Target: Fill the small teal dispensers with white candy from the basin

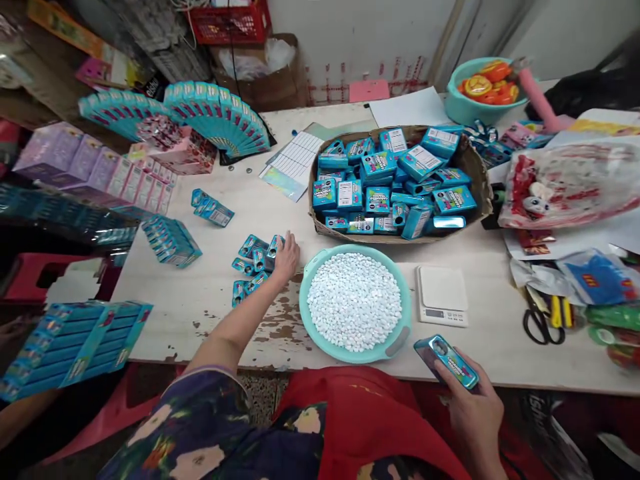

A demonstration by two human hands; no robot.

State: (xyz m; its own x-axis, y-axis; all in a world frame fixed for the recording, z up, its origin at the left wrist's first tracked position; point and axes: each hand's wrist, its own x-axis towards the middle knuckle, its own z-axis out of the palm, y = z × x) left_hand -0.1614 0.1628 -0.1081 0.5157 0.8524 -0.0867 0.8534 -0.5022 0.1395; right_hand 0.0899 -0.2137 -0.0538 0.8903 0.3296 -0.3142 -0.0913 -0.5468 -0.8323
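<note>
My right hand (475, 407) holds a blue candy tin (455, 365) with a small round window, tilted over the front edge of the table, right of the bowl. My left hand (289, 257) reaches across the table to a loose group of similar tins (243, 267). Its fingers are closed around a tin (273, 247) at the right side of that group, which the hand partly covers. Between my hands stands a turquoise bowl (406, 313) full of small white candies (354, 300). Behind it, a cut-down cardboard box (325, 230) is heaped with blue tins (377, 167).
A white scale (443, 293) is right of the bowl, with scissors (543, 323) farther right. Stacked blue packs (173, 240) and fanned display packs (220, 120) stand left. Another person's arm (25, 417) shows at lower left, beside a blue display box (75, 343).
</note>
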